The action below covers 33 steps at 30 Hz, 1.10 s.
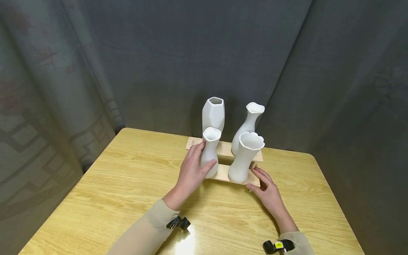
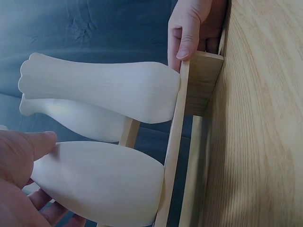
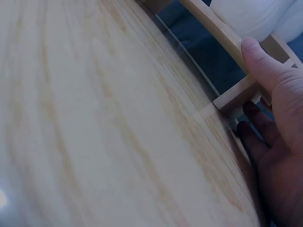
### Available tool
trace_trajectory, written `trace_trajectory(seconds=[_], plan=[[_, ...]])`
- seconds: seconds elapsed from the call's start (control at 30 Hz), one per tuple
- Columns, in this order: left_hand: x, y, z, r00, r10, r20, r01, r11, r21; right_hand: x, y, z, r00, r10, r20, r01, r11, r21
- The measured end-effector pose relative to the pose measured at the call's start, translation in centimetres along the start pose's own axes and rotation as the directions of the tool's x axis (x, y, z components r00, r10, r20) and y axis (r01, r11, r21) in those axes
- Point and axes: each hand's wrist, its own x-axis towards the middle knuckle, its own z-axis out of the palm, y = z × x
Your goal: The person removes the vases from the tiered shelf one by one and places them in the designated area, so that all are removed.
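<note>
A small white vase [image 1: 208,156] with a pinched waist stands upright at the front left of a two-step wooden stand [image 1: 223,173]. My left hand [image 1: 192,169] holds this vase, thumb on the near side and fingers round its left; in the left wrist view the thumb [image 2: 43,142] lies at its upper body. At the stand's right end, my right hand [image 1: 269,193] grips the lower board, thumb at its front edge and fingers behind the end support [image 3: 236,94]. Beside that hand stands a white vase with a scalloped rim [image 1: 240,164].
On the upper step stand a faceted white vase [image 1: 213,115] at left and a curved-neck white vase [image 1: 245,131] at right, partly hidden by the front ones. The stand is near the far edge of the wooden table [image 1: 127,184], before a grey curtain [image 1: 191,53].
</note>
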Motion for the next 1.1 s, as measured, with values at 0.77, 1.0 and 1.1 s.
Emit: trace_trajectory(seconds=[0.77,1.0,1.1], plan=[[0.0,-0.1,-0.5,0.999,-0.027,0.019,0.027,0.999,-0.020,0.2,0.2,0.2,1.000,0.000,0.002,0.000,1.000,0.004],[-0.2,-0.2,-1.9,1.000,0.018,-0.007,-0.018,0.999,-0.035,0.2,0.1,0.3,1.000,-0.001,0.000,0.001,1.000,0.023],[-0.4,-0.3,-2.8,0.999,0.034,-0.017,-0.035,0.999,-0.034,0.3,0.1,0.4,1.000,-0.005,-0.001,0.005,1.000,0.025]])
